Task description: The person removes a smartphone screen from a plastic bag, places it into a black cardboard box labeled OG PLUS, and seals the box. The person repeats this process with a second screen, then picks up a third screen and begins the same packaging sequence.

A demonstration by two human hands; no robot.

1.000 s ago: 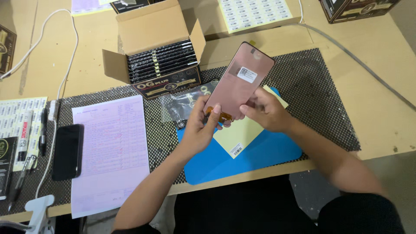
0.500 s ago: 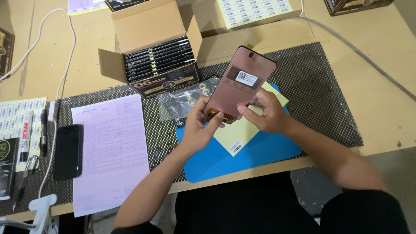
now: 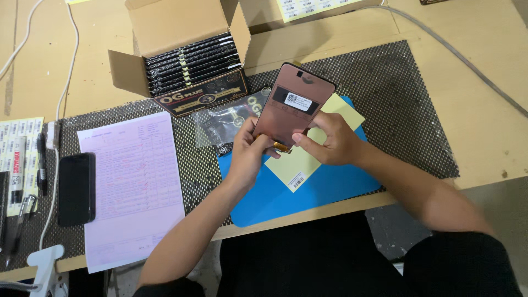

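Both hands grip a phone screen panel point(image 3: 292, 107) (copper back facing up) raised above the blue mat point(image 3: 286, 187) on the table point(image 3: 478, 110). The left hand point(image 3: 248, 154) pinches its lower left edge; the right hand point(image 3: 330, 144) curls around the lower right corner, fingertips near the small orange connector.
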